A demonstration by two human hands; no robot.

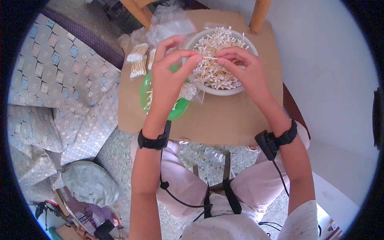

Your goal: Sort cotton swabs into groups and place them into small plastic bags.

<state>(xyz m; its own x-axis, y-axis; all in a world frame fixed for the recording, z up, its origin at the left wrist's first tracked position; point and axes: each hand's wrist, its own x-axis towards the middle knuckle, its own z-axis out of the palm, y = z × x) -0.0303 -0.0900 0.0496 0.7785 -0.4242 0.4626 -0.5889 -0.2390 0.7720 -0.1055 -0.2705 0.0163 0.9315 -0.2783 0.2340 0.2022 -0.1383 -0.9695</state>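
Observation:
Between my two hands, a single cotton swab (210,58) is held level over the white bowl (224,92). My left hand (171,70) pinches its left end with thumb and forefinger, the other fingers curled. At its right end, the thumb and fingertips of my right hand (247,69) are closed on it. Loose cotton swabs (218,78) heap the bowl below. Partly under my left wrist sits a green bowl (182,109) with some swabs in it. A clear plastic bag of swabs (189,91) lies at its right side, partly hidden by my left hand.
Packed bundles of swabs (138,60) lie left of my left hand. Empty-looking clear bags (170,26) are at the back. Everything rests on a cardboard sheet (224,124); wooden posts (260,16) rise behind it. A white wall (328,80) stands right, patterned cloth (64,68) left.

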